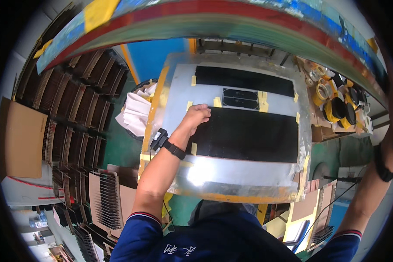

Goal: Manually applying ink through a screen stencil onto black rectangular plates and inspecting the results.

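One left hand (197, 115) on black sheet (249, 134)

1. Three black sheets (249, 135) lie on the metal plate (231, 170): two large, one small.
2. About eight yellow tape pieces (217, 102) hold them.
3. One hand (196, 115) touches a sheet.
4. Several tape rolls (336, 107), number unclear.

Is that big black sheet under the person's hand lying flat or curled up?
Flat. The large black sheet lies spread on the shiny plate, yellow tape at its edges; the left hand presses its upper left corner.
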`<state>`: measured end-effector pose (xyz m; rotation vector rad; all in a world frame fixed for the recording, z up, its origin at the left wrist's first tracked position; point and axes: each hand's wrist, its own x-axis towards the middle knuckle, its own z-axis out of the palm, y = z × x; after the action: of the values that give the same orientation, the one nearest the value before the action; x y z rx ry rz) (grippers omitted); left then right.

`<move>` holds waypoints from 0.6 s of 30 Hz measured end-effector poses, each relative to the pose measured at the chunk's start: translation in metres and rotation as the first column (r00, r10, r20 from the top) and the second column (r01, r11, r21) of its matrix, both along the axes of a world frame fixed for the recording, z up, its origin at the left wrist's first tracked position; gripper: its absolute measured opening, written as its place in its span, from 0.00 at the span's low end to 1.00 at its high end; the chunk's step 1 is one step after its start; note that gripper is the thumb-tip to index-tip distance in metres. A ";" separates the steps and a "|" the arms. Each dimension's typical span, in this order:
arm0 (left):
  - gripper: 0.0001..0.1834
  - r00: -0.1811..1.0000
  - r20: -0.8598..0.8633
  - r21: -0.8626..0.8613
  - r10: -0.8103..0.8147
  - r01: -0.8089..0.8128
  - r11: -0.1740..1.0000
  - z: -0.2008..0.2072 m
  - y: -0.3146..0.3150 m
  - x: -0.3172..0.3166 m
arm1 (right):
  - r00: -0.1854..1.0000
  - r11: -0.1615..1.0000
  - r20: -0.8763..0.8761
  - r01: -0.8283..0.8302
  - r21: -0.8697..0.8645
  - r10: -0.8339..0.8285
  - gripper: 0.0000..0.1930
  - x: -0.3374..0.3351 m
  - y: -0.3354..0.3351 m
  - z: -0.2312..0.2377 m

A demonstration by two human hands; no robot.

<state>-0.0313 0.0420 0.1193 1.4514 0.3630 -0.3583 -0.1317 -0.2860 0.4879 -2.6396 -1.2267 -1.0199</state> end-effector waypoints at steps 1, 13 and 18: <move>0.26 1.000 -0.004 0.000 0.002 -0.002 1.000 -0.002 -0.004 0.010 | 0.998 1.000 0.067 -0.014 0.012 0.013 0.35 -0.005 -0.012 -0.007; 0.31 0.997 -0.040 -0.004 0.071 -0.071 0.997 -0.038 -0.027 0.094 | 0.189 0.324 -0.856 0.869 0.374 0.481 0.21 0.155 -0.038 -0.356; 0.18 0.997 0.075 0.036 -0.001 -0.002 0.999 -0.080 -0.029 0.117 | 0.147 0.023 -0.772 0.979 0.205 0.618 0.18 0.204 -0.055 -0.452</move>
<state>0.0852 0.0134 0.0397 1.4957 0.3113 -0.2974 0.0719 -0.3408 0.0362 -1.3175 0.6354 0.2794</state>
